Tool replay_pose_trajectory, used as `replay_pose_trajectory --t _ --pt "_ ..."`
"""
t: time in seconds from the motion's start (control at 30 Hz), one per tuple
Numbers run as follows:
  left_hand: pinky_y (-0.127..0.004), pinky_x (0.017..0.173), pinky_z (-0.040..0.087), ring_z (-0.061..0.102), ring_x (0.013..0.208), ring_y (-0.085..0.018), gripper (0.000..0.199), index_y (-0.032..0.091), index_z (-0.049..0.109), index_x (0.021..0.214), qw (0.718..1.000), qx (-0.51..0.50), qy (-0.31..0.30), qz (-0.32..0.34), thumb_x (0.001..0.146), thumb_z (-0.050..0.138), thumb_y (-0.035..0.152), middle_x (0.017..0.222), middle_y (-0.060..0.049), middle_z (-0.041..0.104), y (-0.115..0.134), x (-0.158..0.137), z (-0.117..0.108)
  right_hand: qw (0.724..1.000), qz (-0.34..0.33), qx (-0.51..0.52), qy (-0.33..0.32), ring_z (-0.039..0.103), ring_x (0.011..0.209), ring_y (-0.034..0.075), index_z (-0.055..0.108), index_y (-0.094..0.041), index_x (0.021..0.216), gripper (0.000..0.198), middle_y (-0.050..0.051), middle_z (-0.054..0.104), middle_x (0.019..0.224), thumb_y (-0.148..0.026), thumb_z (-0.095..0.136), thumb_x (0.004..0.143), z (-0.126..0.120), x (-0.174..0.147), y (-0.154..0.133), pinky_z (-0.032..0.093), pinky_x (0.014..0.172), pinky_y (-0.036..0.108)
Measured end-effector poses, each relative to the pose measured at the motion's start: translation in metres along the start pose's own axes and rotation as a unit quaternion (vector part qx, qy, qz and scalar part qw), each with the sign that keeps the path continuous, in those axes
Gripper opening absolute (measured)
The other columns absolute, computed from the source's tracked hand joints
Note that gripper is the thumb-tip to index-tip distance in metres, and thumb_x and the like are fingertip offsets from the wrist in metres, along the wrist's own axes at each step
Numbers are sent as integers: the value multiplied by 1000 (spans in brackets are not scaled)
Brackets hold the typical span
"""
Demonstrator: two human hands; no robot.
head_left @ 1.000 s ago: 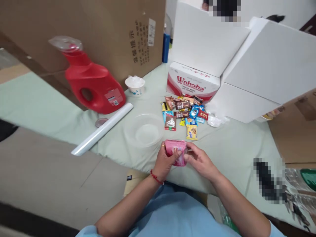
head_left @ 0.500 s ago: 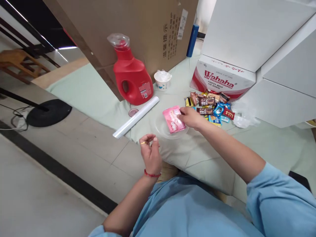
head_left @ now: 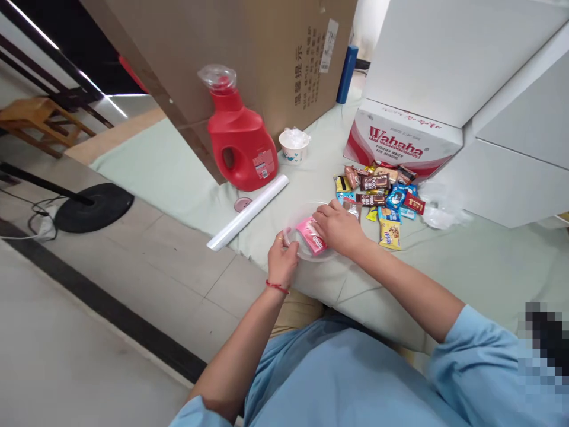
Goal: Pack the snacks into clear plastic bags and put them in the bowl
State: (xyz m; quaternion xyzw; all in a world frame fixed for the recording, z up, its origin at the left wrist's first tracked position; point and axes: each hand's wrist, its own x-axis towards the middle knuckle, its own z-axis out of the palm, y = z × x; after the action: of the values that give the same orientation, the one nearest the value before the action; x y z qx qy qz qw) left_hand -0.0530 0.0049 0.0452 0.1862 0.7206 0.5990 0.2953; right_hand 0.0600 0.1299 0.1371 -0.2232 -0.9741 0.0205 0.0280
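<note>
A clear plastic bowl [head_left: 303,255] stands near the front edge of the cloth-covered table. My left hand [head_left: 283,259] pinches its left rim between thumb and fingers. Inside the bowl lies a pink snack packet [head_left: 312,236], tilted. Over its right end is my right hand [head_left: 340,228], fingers bent onto the packet; the fingertips are partly hidden. Just beyond that hand, a pile of small wrapped snacks [head_left: 373,182] lies on the cloth, with a yellow snack packet [head_left: 390,235] at its near side.
A roll of clear film [head_left: 248,212] lies left of the bowl beside a small round lid [head_left: 242,204]. Behind are a red detergent jug [head_left: 243,139], a paper cup [head_left: 294,146] and a large cardboard box [head_left: 249,53]. A Wahaha carton [head_left: 400,139] and a crumpled clear bag [head_left: 442,204] are at right.
My right hand has lowered the pink packet into the bowl. My left hand has moved up and right onto the bowl's rim. The yellow packet near the pile has come into view.
</note>
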Motion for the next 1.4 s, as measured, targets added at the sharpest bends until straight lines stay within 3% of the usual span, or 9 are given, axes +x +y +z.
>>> replay_pose_trajectory --t 0.13,0.23,0.33,0.47,0.7,0.93,1.1,1.27,1.4 --pt "-20 39 32 42 37 -7 62 14 64 131 998 -32 -35 -48 72 62 35 56 11 50 11 -18 0 990 -100 65 73 63 100 22 70 -19 120 36 11 72 121 -47 52 105 -5 -71 13 50 79 32" --pt "-20 39 35 44 36 -9 66 13 63 135 994 -19 -87 -58 73 64 36 49 11 48 19 -31 14 992 -72 53 94 65 93 20 67 -21 123 29 9 73 124 -40 59 103 8 -129 22 48 67 29" --pt "-22 44 44 52 43 -11 68 14 59 140 981 0 -189 -50 79 66 43 55 9 52 24 -44 41 991 -5 46 128 64 83 18 69 -23 117 23 6 76 115 -16 53 103 24 -179 38 48 65 28" --pt "-31 67 61 68 81 -17 61 19 58 139 958 25 -277 62 88 62 52 97 -4 64 19 -56 77 970 106 76 204 66 89 19 69 -23 119 30 7 76 113 -11 49 101 29 -246 77 54 77 32" --pt "-43 96 58 66 107 -24 34 20 69 117 900 247 -174 314 98 53 43 117 -11 61 -15 -46 64 885 406 -53 223 68 100 27 73 -20 104 26 12 76 107 -30 50 101 23 -337 193 51 92 38" --pt "-50 97 55 65 116 -32 26 19 68 116 800 381 -118 449 97 54 29 124 -16 67 -49 -37 45 828 547 -35 117 62 105 28 72 -12 119 40 18 70 121 -18 44 90 27 -306 293 46 92 37" --pt "-47 99 53 66 117 -30 22 17 66 115 771 388 -85 498 95 58 20 117 -15 72 -50 -44 51 820 533 -85 191 63 106 25 65 -18 133 45 16 60 139 -18 47 92 7 -262 283 45 84 33" --pt "-44 99 53 67 115 -29 22 17 67 113 773 378 -76 504 93 57 16 115 -15 73 -50 -44 50 868 492 -72 -3 63 91 23 73 -12 114 34 18 72 107 -21 43 101 -7 -212 267 41 77 35" --pt "-46 100 53 67 117 -29 23 17 67 114 780 378 -80 492 93 56 15 116 -15 73 -51 -45 50 882 463 -65 -53 63 91 23 73 -11 110 31 18 72 105 -21 46 100 -12 -189 269 39 77 38"
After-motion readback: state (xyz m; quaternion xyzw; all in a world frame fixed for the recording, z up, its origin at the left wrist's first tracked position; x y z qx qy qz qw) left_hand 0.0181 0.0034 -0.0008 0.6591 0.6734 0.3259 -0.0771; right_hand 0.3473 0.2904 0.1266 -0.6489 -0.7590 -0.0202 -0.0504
